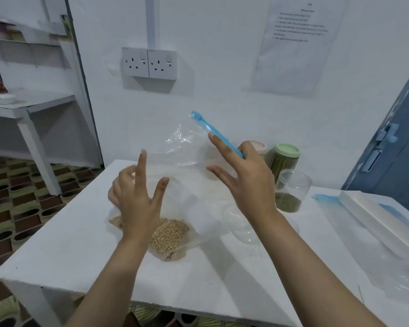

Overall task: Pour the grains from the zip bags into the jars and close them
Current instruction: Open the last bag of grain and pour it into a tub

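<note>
Two hands hold one clear plastic zip bag with a blue zipper strip (187,161) above the white tabletop (80,244): the right hand (248,182) pinches the blue strip at the raised top, and the left hand (137,199) grips the bag's lower left side, with some fingers straight. The beige round grains (170,234) lie in the bag's bottom on the tabletop, and behind the right hand stand a green-lidded jar of green grains (284,159), an open clear jar partly filled with green grains (292,190) and a pink-lidded jar (257,147).

Both my hands are on the zip bag over the white table.
My right hand (248,182) pinches the blue zip strip (216,133) at frame centre; my left hand (135,197) grips the zip bag (187,208) above its beige grains (168,234). Right of centre stand a green-lidded jar (285,159) and an open jar (291,190).
</note>
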Demonstrator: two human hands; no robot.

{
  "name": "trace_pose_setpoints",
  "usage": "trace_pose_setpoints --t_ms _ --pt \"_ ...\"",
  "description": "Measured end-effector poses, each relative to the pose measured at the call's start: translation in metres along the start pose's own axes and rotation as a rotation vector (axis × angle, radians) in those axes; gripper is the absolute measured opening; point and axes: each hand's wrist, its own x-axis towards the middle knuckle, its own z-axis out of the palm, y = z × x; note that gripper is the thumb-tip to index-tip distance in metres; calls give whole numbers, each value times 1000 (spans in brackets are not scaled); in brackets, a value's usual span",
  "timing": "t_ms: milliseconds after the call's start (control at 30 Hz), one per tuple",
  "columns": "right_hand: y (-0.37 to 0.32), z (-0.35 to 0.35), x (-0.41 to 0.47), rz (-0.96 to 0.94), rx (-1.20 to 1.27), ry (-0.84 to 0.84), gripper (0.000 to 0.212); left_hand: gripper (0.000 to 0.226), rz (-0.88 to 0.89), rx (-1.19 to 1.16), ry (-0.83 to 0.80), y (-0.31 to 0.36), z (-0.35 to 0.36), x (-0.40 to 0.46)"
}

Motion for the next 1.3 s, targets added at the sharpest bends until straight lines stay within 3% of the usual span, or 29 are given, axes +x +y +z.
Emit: trace_pose_setpoints --t_ms 67,133,267,467,667,833,967,1200,1300 --pt "1 4 -4 15 6 4 52 74 -144 57 -1 -15 6 -26" --pt "1 5 -7 20 9 5 52 75 -176 76 -38 -29 13 -46" --pt "1 5 -10 22 22 -3 52 72 -130 -56 -90 -39 21 -44" --pt "5 2 -13 109 38 34 57 90 -53 13 -91 -37 13 -6" --pt "16 -3 -34 260 100 35 67 93 86 77 -159 -28 4 16" --pt "23 -8 -44 157 139 -96 56 92 44 67 -168 -38 7 -2" --pt "22 -7 -46 111 257 -91 41 90 15 30 -161 -39 5 -6" --pt "11 -6 -42 88 210 -37 57 90 21 12 -147 -40 2 -3" --pt "5 -6 -42 68 200 -18 60 96 -56 30 -114 -50 3 -6"
